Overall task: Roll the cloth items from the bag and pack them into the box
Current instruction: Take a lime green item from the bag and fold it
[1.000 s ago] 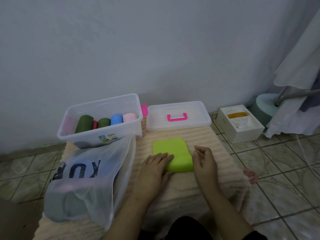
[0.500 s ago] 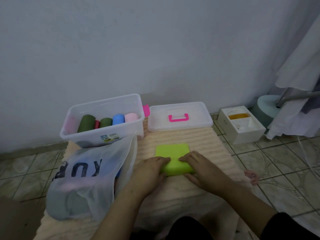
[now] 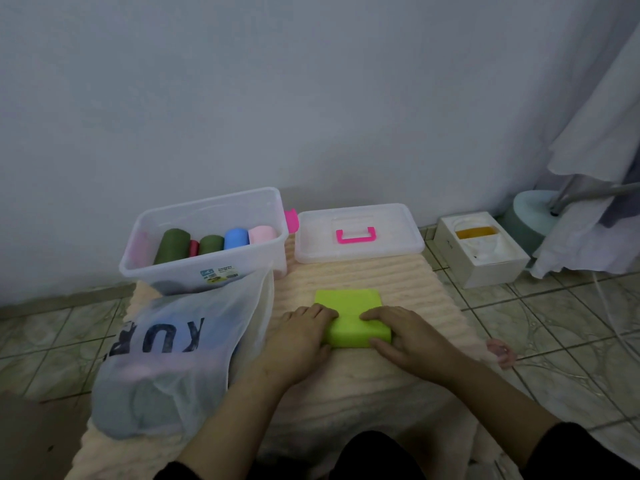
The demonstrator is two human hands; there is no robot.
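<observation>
A lime green cloth (image 3: 349, 299) lies on the cream mat (image 3: 363, 275), its near part rolled up into a thick roll. My left hand (image 3: 301, 337) grips the roll's left end, fingers curled over the top. From the right, my right hand (image 3: 405, 337) holds the other end, fingers on top and thumb at the front. At the back left stands the clear plastic box (image 3: 242, 209) with several rolled cloths in it: dark green, red, blue, pink. The translucent bag (image 3: 173, 358), with more cloth inside, lies in front of the box.
The box's clear lid (image 3: 360, 251) with a pink handle lies behind the cloth. A white open carton (image 3: 485, 265) sits on the tiled floor at right, beside a stand with a round base (image 3: 530, 216) and hanging white fabric (image 3: 595, 168). The wall is close behind.
Both hands have come from beside the roll onto it and pushed it forward. The roll is thicker and less flat cloth shows beyond it.
</observation>
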